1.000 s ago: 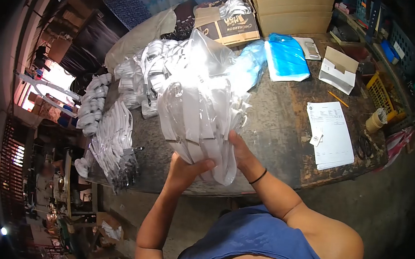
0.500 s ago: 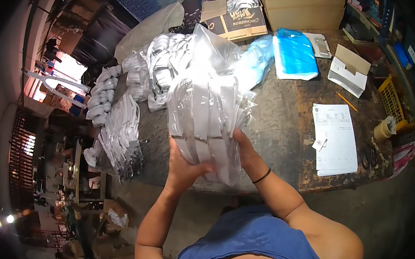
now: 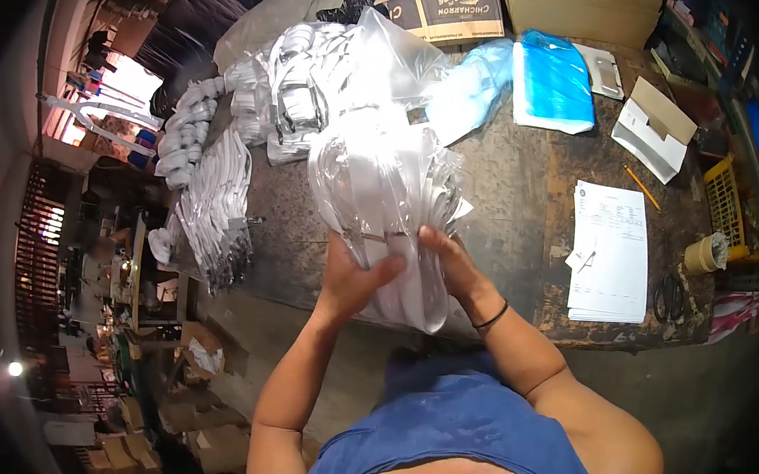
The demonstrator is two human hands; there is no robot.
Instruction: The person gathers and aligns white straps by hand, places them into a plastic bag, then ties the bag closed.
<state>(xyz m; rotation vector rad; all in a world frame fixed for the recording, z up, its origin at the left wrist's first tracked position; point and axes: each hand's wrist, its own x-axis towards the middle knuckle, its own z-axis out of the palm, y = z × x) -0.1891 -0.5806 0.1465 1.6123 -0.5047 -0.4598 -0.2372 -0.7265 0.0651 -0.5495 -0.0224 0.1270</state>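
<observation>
The shiny white bundle [image 3: 371, 178] is gripped by the left hand [image 3: 348, 277] and the right hand [image 3: 459, 268], one at each side, over the counter [image 3: 510, 221]; more white bands [image 3: 215, 202] are laid left of the grip, papers [image 3: 609, 264] right of it; holding seems to be the step; for any move, two hands seem needed.

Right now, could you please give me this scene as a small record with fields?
held: clear plastic bag containing flat white bands
left hand: on the bag's near left side
right hand: on its right side
support: dark, worn table beneath
right of table: printed sheets, pencil, open carton
beyond: blue plastic packet
</observation>
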